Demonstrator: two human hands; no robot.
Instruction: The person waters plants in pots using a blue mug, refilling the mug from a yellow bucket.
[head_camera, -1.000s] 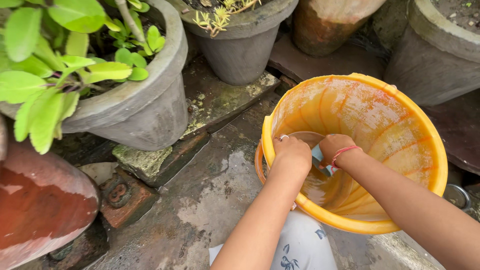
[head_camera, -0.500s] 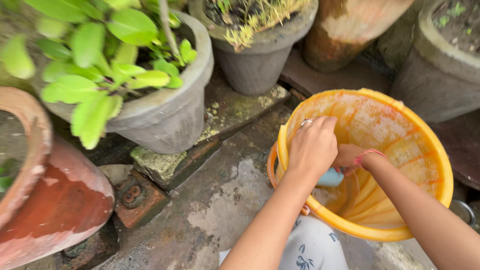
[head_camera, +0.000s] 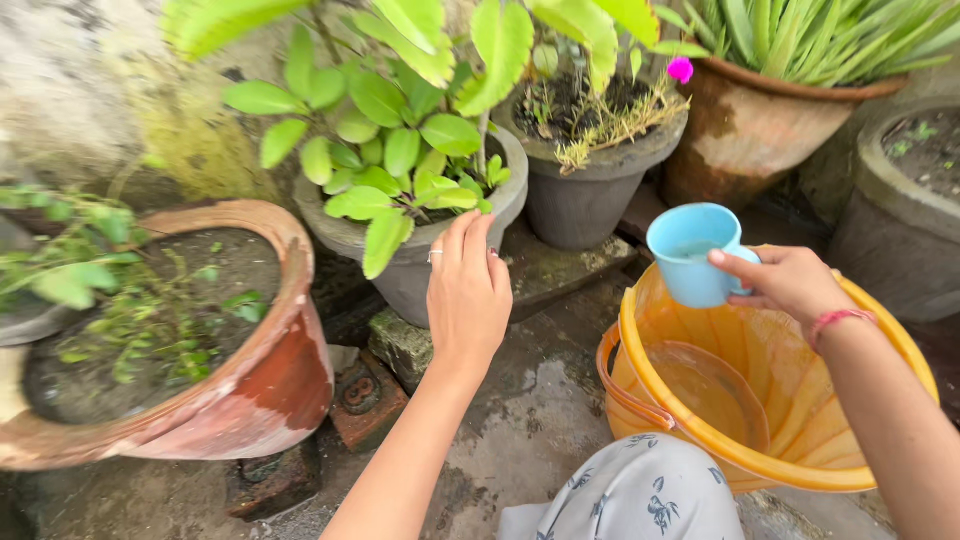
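Note:
My right hand (head_camera: 790, 283) grips a light blue cup (head_camera: 693, 252) with water in it, held above the left rim of a yellow-orange bucket (head_camera: 880, 330). The bucket has a little water at its bottom. My left hand (head_camera: 468, 292) is raised with fingers together and nothing in it, just in front of a grey pot (head_camera: 410, 265) that holds a broad-leaved green plant (head_camera: 400, 150). A ring shows on one finger of that hand.
A large terracotta pot (head_camera: 270, 385) with soil and small plants stands at the left. More pots (head_camera: 590, 200) line the back, one with a pink flower (head_camera: 681, 69). Bricks (head_camera: 365, 395) lie on the wet ground (head_camera: 530, 420). My patterned clothing (head_camera: 640, 495) shows at the bottom.
My right hand has lifted the blue cup out of the bucket, filled with water. My left hand let go of the bucket rim and moved left toward the grey pot. The view has tilted up.

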